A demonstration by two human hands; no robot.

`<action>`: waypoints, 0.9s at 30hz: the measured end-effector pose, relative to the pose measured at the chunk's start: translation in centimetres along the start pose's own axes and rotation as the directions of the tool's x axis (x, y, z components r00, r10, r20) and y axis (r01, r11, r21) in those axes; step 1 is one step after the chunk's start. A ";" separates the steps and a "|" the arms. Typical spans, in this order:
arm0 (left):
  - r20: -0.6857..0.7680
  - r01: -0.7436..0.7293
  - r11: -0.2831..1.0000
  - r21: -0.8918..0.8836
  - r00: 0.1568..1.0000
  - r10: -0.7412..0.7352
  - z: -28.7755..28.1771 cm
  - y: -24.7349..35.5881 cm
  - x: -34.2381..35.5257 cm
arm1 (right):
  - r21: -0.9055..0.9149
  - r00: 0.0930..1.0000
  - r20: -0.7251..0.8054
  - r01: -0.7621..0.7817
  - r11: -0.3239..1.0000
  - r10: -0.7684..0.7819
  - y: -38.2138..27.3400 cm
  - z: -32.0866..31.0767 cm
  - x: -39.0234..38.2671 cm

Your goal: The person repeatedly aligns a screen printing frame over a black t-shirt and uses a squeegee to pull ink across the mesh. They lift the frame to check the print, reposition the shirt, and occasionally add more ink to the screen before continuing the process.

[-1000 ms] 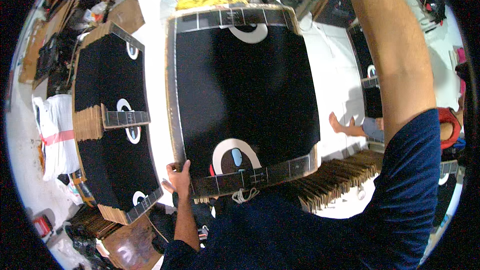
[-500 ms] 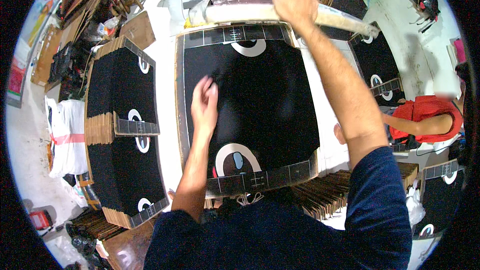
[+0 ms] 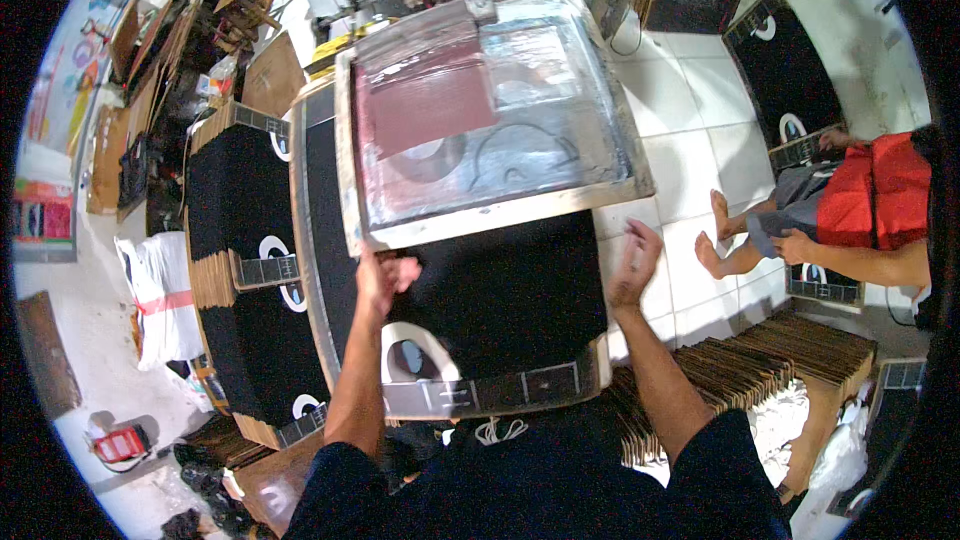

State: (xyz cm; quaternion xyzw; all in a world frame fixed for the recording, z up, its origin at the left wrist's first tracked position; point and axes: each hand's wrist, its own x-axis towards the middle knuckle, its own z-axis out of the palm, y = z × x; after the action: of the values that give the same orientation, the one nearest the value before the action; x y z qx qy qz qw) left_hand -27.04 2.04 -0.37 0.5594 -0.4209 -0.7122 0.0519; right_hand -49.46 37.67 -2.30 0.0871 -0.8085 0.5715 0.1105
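A framed printing screen [image 3: 440, 231], with dark red ink over part of its mesh, hangs low and tilted over the far part of a black cloth [image 3: 490, 300]. The cloth lies on a board and bears a white, ring-like eye print [image 3: 400, 340] near its left front. My left hand [image 3: 380, 280] is at the screen's near left corner, its blurred fingers against or just below the frame; whether they grip it does not show. My right hand [image 3: 636, 265] is off the frame, raised just below its near right corner, fingers apart and holding nothing.
On the left stand stacked boards [image 3: 212, 250] topped with black printed cloth. A row of upright brown boards [image 3: 720, 375] runs along the lower right. A person in red [image 3: 870, 200] sits at the right on the white tiled floor [image 3: 700, 150], next to another black printed board [image 3: 785, 70].
The screen has swung down from nearly upright to low over the cloth. My right hand has come off it and back toward me. My left hand has moved nearer, to the screen's corner.
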 end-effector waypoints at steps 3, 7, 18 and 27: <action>-0.213 -0.084 0.852 0.516 0.951 0.223 0.9 0.6 -1.7 | -0.258 0.967 -0.046 -0.252 0.933 0.249 11.5 -6.7 2.1; -0.160 -0.475 0.447 0.758 0.529 0.833 9.3 0.0 1.0 | -0.366 0.904 0.143 -0.329 0.870 0.403 27.2 -6.8 1.8; 0.339 -0.370 -0.194 0.909 0.381 0.860 13.9 2.0 5.7 | -0.551 0.322 0.746 -0.193 0.812 0.583 45.9 13.6 -6.4; 0.232 -0.220 -0.144 0.965 0.457 0.859 15.1 1.3 2.8 | 0.086 0.271 0.953 0.176 0.981 -0.133 44.9 22.6 -16.5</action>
State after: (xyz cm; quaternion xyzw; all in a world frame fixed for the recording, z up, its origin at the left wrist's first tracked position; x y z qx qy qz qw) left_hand -41.27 7.89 -1.33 0.3643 -0.9232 -0.0007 0.1221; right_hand -47.40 31.54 -54.81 0.4863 -0.7122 0.3781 -0.3368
